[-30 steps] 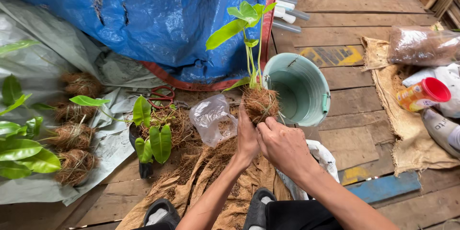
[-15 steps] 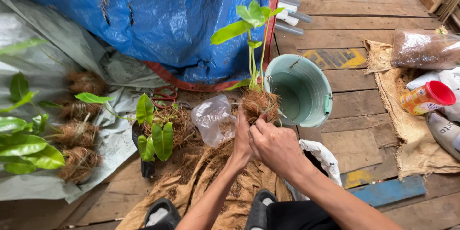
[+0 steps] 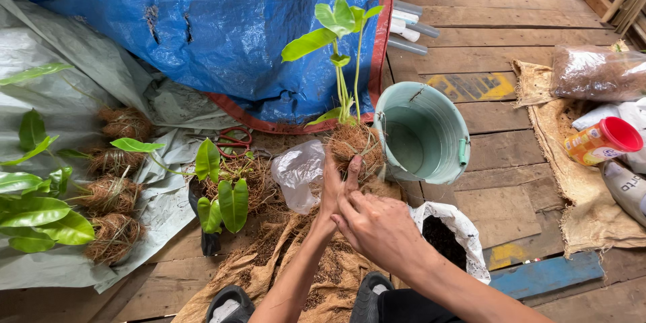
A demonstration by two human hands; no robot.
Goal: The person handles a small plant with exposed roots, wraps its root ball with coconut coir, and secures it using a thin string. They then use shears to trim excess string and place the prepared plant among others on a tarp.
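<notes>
A: A blue tarpaulin (image 3: 222,33) is covering the back of the plank floor (image 3: 518,94), with a grey sheet (image 3: 67,94) spreading out to the left. What is lying on that sheet?

B: Four fibre-wrapped root balls (image 3: 111,195) with broad green leaves are lying there in a loose column. Nearer the middle, a pale green bucket (image 3: 424,131) is tipping on its side, its mouth facing the camera.

A: And the seedling itself?

B: The seedling (image 3: 343,60) is standing upright, its long axis running straight up from the coir root ball (image 3: 356,145), just left of the bucket and touching its rim. The root ball is sitting directly above the person's hands, away from the body.

A: Which hand is nearer?

B: The left hand (image 3: 333,185) is closer, its fingers pressing up against the underside of the ball. The right hand (image 3: 380,229) is lying just below and behind, fingers drawn together against the left; whether it is pinching anything I cannot tell.

A: Anything small close by?

B: A crumpled clear plastic bag (image 3: 299,171) is resting just left of the hands, a white bag of dark soil (image 3: 447,232) to their right, and a red-capped orange bottle (image 3: 602,141) is lying well apart on burlap (image 3: 572,182)
</notes>
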